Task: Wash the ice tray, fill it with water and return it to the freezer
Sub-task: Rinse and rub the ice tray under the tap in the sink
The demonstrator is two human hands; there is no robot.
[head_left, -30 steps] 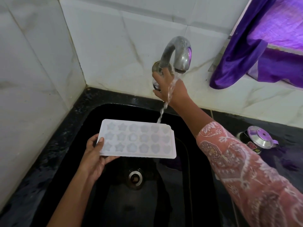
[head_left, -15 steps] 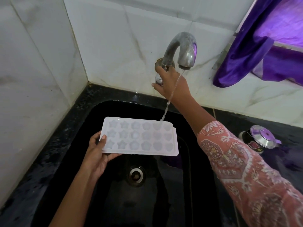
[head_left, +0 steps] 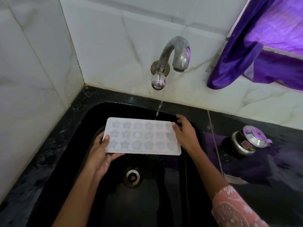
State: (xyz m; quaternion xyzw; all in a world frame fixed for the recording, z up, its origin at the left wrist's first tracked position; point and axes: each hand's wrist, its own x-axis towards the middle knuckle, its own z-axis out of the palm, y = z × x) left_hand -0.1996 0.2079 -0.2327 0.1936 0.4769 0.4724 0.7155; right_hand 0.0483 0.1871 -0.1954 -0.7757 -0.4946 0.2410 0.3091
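A white ice tray (head_left: 142, 136) with star- and flower-shaped cells hovers level over the black sink (head_left: 91, 112). My left hand (head_left: 100, 154) grips its left end, thumb on top. My right hand (head_left: 185, 133) touches the tray's right end, fingers spread along the edge. A thin stream of water falls from the metal tap (head_left: 175, 54) on the tiled wall onto the far right part of the tray. Below the spout is the tap's round knob (head_left: 158, 81).
The sink drain (head_left: 132, 176) lies below the tray. A small steel lidded pot (head_left: 247, 141) stands on the black counter at the right. A purple curtain (head_left: 255, 46) hangs at the upper right. White tiled walls close the left and back.
My right hand has left the tap knob and come down to the tray's right end. The water stream has thinned. The tray stays in my left hand.
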